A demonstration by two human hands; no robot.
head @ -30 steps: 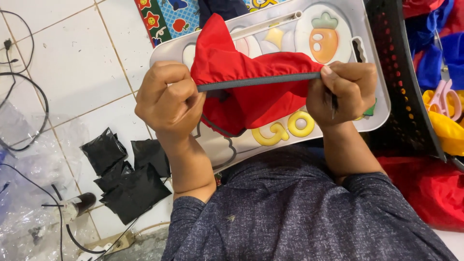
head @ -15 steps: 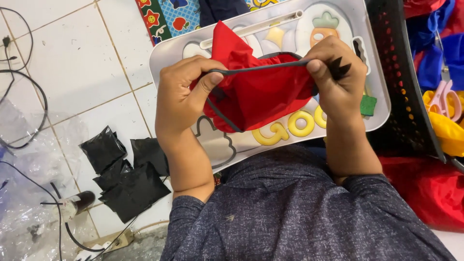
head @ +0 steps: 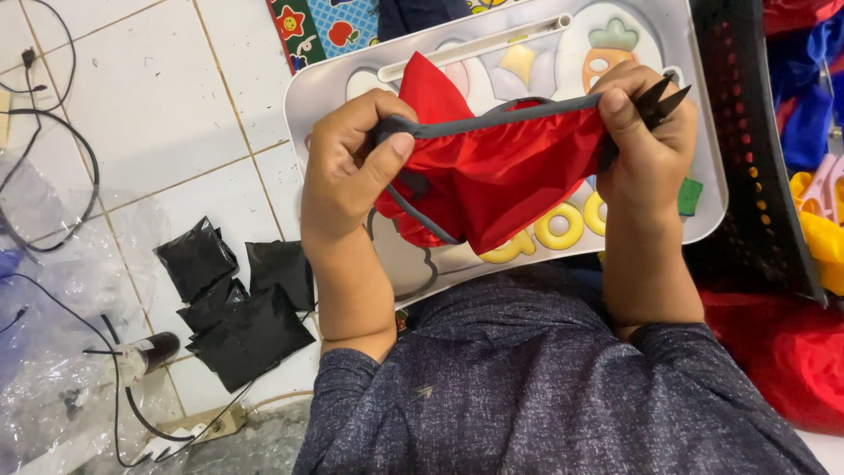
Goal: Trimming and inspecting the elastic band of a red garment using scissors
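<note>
A red fabric piece [head: 497, 171] with a grey elastic band [head: 501, 116] along its top edge hangs between both hands over a white plastic lap tray [head: 703, 141] with cartoon pictures. My left hand [head: 352, 163] pinches the left end of the band. My right hand [head: 646, 145] grips the right end and also holds small black thread snips [head: 661, 98], their points sticking out up and to the right. The band runs nearly level and taut between my thumbs.
Several black packets [head: 233, 299] lie on the white tiled floor at the left, with cables [head: 53, 158] and clear plastic wrap [head: 44, 396]. A black basket [head: 760, 149] stands right of the tray, with red, blue and yellow cloth [head: 809, 352] beyond.
Both hands rose up the tray with the red piece. The band, first stretched wide and low, was bunched closer, then held level again higher up; the snips' points now show beside my right hand.
</note>
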